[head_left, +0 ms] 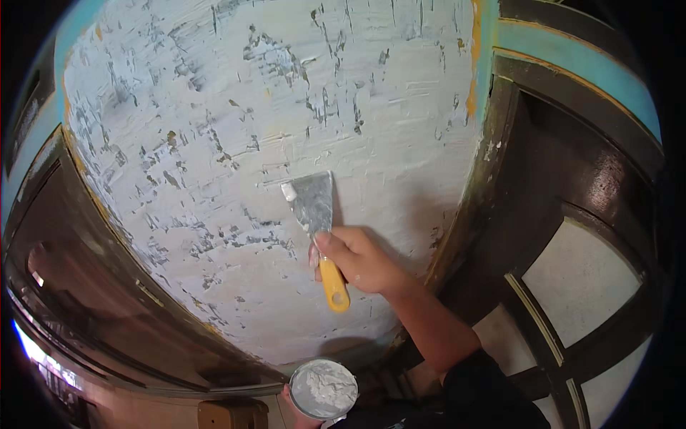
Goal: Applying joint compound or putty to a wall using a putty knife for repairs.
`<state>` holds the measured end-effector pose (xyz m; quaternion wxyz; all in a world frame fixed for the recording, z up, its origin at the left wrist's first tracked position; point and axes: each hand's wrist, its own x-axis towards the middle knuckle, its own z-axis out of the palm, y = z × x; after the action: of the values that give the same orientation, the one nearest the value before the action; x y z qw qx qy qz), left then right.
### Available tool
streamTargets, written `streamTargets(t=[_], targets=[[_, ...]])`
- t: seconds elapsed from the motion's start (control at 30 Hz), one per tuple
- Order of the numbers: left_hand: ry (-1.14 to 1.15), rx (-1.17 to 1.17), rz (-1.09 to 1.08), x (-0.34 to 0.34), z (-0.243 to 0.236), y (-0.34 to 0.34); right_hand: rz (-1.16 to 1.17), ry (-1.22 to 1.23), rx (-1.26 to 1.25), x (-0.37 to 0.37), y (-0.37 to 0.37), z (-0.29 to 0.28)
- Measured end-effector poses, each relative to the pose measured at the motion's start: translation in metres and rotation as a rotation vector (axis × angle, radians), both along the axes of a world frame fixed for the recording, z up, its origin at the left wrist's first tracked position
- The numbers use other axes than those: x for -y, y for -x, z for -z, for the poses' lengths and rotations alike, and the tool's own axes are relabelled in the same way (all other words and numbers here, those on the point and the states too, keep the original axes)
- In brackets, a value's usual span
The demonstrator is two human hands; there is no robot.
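Observation:
My right hand (357, 259) is closed round a putty knife (314, 201) with a yellow handle and a wide metal blade. A dab of white putty (289, 191) sits on the blade's left corner. The blade's end is against or very near the wall (400, 114), which is coated in patchy white filler with grey marks showing through. Low in the view, my left hand (300, 415) grips a round container (321, 390) of white putty by its side. Most of that hand is hidden beneath the container.
Dark wooden door frames flank the wall, with a brown door (78, 279) at left and a panelled door (579, 279) at right. Turquoise paint (572, 57) borders the wall at the upper right. A brown stool (232, 413) stands on the floor at the lower left.

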<state>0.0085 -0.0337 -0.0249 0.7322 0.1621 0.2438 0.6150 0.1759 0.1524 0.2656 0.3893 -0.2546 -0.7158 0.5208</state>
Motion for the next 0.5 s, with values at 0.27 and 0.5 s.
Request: streamTargets(t=[0.27,0.5], targets=[[0.045,0.04,-0.018,0.005,0.011,0.008,0.014,-0.148,0.061,0.024,-0.013,0.049],[0.055,0.045,-0.146,-0.017,-0.02,0.007,0.111,-0.543,0.437,0.035,-0.022,0.068]])
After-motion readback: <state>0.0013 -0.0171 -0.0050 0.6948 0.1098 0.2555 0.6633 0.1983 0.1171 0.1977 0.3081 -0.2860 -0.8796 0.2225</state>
